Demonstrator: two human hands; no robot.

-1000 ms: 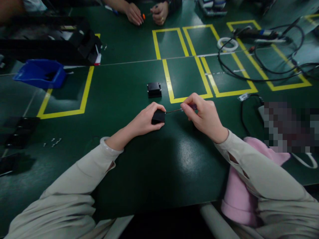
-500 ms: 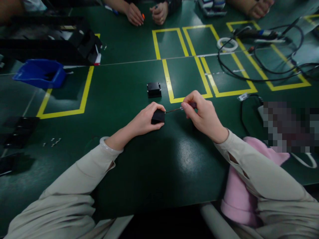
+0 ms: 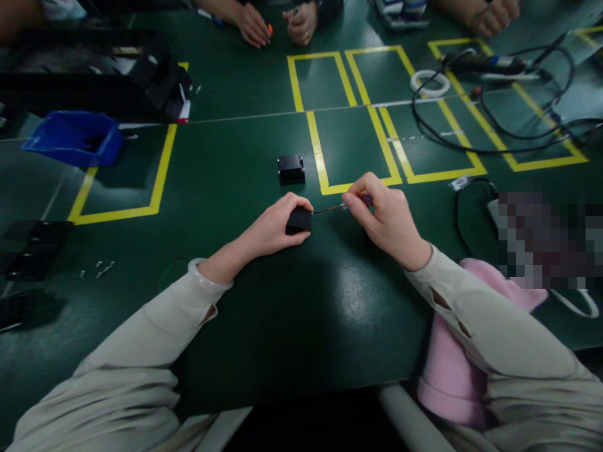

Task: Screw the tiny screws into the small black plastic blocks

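Observation:
My left hand (image 3: 276, 225) is closed around a small black box (image 3: 298, 221), thumb along its near side and fingers over its far side, against the green tabletop. In my right hand (image 3: 380, 210) is a screwdriver (image 3: 330, 208), pinched at its dark purplish handle. Its thin shaft points left, and the tip meets the right end of the box by a small bright spot, perhaps a screw head. A second black box (image 3: 291, 169) with shiny metal bits at its corners sits on the table just beyond my left hand.
Several small screws (image 3: 104, 270) lie at left near dark parts (image 3: 40, 248). Behind them stand a blue bin (image 3: 75, 139) and a long black tray (image 3: 89, 81). A cabled tool (image 3: 490, 63) and white tape roll (image 3: 429, 83) lie back right. Other people's hands (image 3: 254, 25) rest across the table.
The screwdriver's handle has turned slightly in my right fingers. My left hand and the black box hold the same place.

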